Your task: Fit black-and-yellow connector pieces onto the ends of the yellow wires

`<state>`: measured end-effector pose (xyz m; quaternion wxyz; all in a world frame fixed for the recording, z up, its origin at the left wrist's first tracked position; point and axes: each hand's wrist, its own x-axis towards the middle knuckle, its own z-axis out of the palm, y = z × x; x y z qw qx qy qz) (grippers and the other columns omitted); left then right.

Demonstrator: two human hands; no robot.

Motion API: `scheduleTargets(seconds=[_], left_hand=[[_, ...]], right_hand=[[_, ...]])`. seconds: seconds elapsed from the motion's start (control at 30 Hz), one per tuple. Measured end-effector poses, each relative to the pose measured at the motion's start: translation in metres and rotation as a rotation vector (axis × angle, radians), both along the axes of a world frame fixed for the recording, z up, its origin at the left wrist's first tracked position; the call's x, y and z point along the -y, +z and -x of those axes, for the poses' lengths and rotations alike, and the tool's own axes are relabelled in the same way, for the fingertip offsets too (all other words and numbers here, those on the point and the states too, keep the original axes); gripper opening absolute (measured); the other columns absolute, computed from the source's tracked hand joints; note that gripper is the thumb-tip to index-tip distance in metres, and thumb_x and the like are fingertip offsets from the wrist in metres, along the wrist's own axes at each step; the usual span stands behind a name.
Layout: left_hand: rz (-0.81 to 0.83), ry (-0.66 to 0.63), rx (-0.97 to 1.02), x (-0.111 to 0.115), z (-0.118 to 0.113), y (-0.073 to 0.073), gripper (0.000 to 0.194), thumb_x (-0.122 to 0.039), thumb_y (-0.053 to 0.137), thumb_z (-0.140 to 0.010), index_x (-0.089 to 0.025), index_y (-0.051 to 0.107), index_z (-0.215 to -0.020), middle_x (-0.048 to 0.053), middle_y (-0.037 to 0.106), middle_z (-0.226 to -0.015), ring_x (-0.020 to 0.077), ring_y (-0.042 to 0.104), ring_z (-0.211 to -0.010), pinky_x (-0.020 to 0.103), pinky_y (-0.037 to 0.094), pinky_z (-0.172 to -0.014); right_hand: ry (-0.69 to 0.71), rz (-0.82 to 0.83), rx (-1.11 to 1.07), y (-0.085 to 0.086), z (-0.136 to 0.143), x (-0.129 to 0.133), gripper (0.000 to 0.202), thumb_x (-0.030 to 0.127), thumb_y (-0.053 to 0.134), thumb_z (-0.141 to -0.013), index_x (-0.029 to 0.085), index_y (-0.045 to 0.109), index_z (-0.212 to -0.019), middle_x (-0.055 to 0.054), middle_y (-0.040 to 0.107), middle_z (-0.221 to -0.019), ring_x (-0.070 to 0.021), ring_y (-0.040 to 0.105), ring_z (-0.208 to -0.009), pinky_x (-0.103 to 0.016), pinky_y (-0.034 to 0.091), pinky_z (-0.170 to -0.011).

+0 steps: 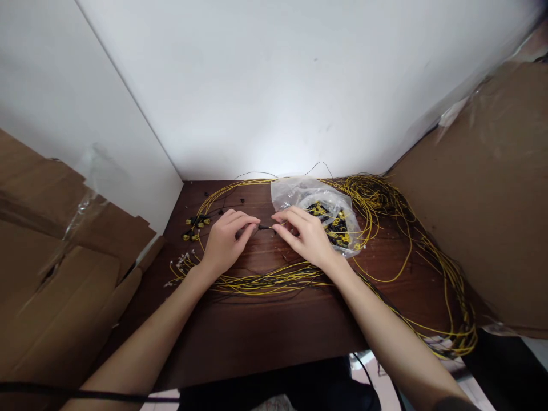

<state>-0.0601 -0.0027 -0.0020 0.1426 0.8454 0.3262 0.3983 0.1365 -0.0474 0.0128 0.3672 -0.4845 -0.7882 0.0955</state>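
Observation:
Above the middle of the table, my left hand (226, 238) pinches a small black connector (264, 227) between thumb and forefinger. Facing it, my right hand (307, 233) is closed in a pinch at the connector's other side, where a thin wire appears to run between the fingertips. Just behind my right hand lies a clear plastic bag (286, 194) holding several black and yellow connectors (338, 228). A bundle of yellow and black wires (265, 281) passes across the table below both hands. Small pale tips (182, 264) show at its left end, near my left wrist.
Several black and yellow connectors (197, 222) lie left of my left hand. A tangled wire coil (372, 194) sits at the back right, with strands hanging toward the table's right edge. Cardboard (64, 274) stands on the left, more cardboard (483, 200) on the right, a white wall (274, 103) behind.

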Motion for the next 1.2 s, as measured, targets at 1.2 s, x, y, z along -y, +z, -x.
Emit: scheduleTargets(seconds=[1.2], left_hand=[[0.184, -0.090, 0.115, 0.010, -0.009, 0.005, 0.018, -0.021, 0.060, -0.079, -0.018, 0.063, -0.097, 0.004, 0.062, -0.081, 0.0163, 0.056, -0.077, 0.030, 0.047, -0.071]], right_hand=[[0.024, 0.039, -0.158, -0.009, 0.014, -0.001, 0.019, 0.025, 0.045, -0.090, 0.017, 0.063, -0.088, -0.003, 0.058, -0.077, -0.0131, 0.055, -0.070, -0.025, 0.042, -0.065]])
